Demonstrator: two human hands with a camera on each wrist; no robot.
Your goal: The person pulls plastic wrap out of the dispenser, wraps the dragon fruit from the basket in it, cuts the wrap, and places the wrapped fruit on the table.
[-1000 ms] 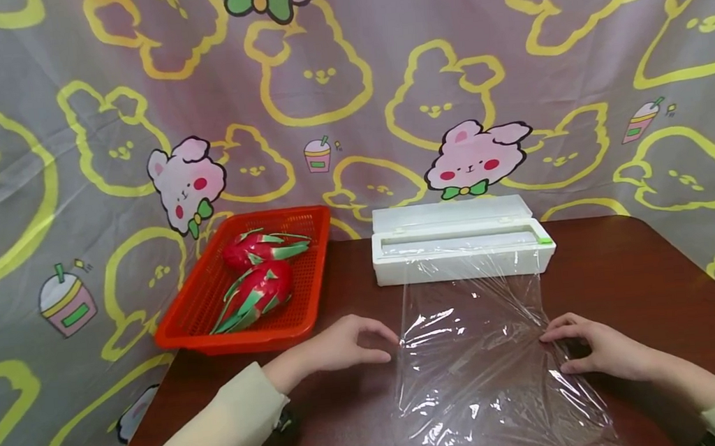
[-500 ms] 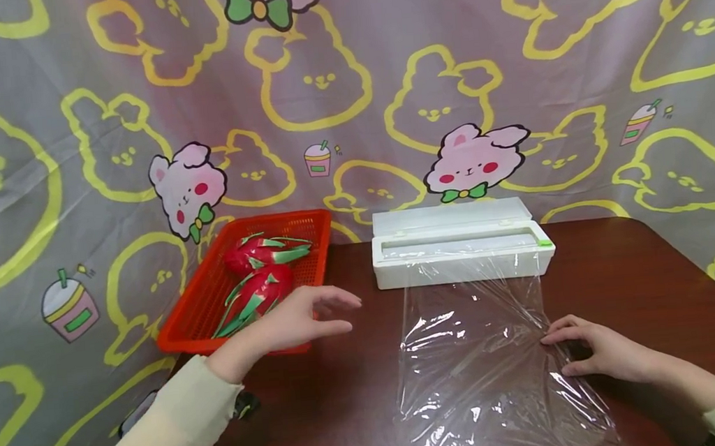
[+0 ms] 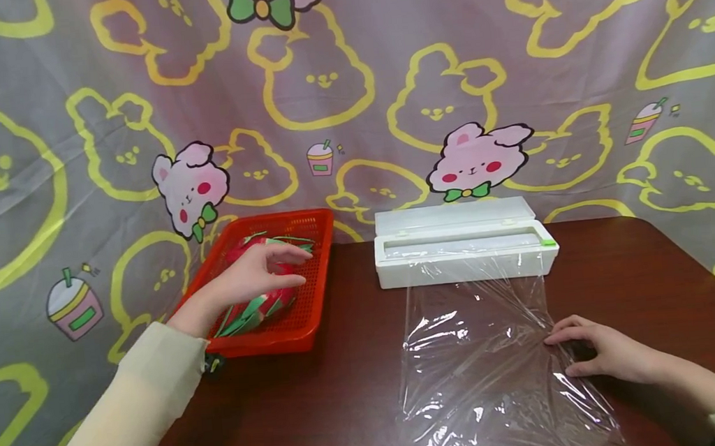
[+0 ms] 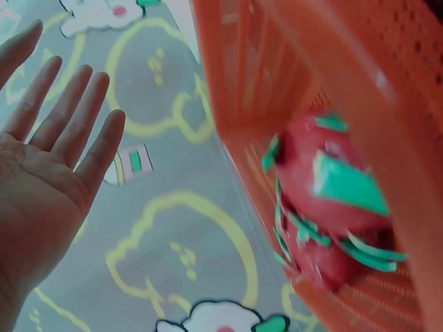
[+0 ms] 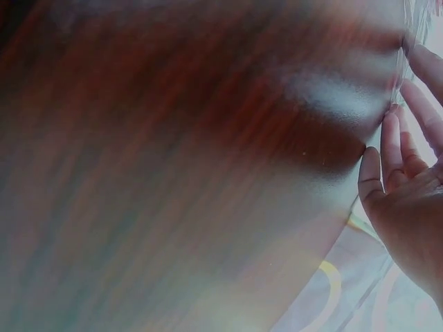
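Head: left hand [image 3: 245,279], fingers loosely spread, at red basket [image 3: 291,340] of dragon fruits [image 3: 280,300], left. Right hand [image 3: 610,351], thumb apart, touches right edge of clear film [image 3: 470,375] running near from white box [image 3: 462,269], far side. Left wrist: fingers spread, apart from fruits. Right wrist: fingers extended, tips at table [image 5: 173,152].

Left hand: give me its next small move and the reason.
Probably bring the left hand down to the nearer fruit: it is open and holds nothing, close by the fruit in the basket, while the film lies spread on the table with the right hand at its edge.
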